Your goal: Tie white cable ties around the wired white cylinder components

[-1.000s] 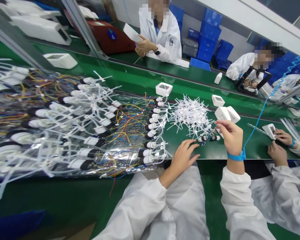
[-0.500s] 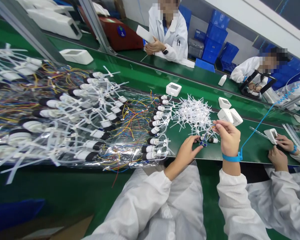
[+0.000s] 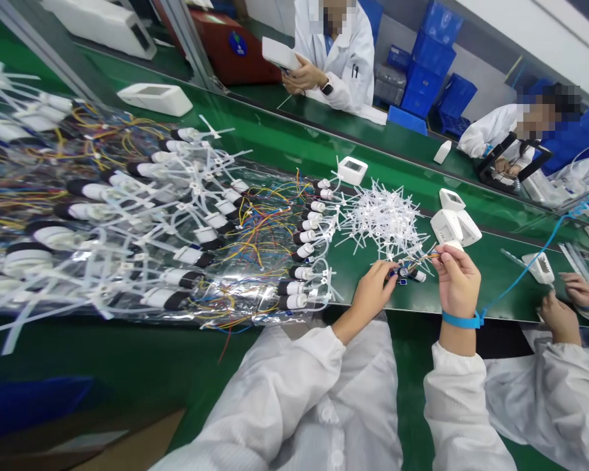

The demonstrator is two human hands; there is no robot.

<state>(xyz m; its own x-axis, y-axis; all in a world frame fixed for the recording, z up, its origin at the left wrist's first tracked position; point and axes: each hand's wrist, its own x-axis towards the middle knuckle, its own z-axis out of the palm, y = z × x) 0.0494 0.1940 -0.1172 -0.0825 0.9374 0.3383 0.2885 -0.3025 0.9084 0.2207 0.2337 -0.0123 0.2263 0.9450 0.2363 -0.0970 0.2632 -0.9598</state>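
My left hand [image 3: 373,289] is closed on a small blue electronic part [image 3: 403,272] with a round silvery piece on it, low over the green bench top. To its right, my right hand [image 3: 455,280] pinches thin coloured wires [image 3: 425,257] that stretch toward that part. It wears a blue wrist strap [image 3: 461,320] with a coiled cord. Under the wires lies a white cylinder [image 3: 418,277] with a black end, partly hidden. Just behind both hands is a loose heap of white cable ties [image 3: 383,219].
Several wired white-and-black cylinders [image 3: 294,301] with tubes cover clear plastic on the left. White device housings [image 3: 446,226] stand behind my right hand; another housing [image 3: 352,170] is behind the heap. A co-worker's hands [image 3: 562,317] are at the right. Another person [image 3: 334,59] holds a white device across the bench.
My right hand has drawn slightly to the right, and the wires now show stretched between it and the blue part. My left hand stays on the part. The view has shifted slightly.
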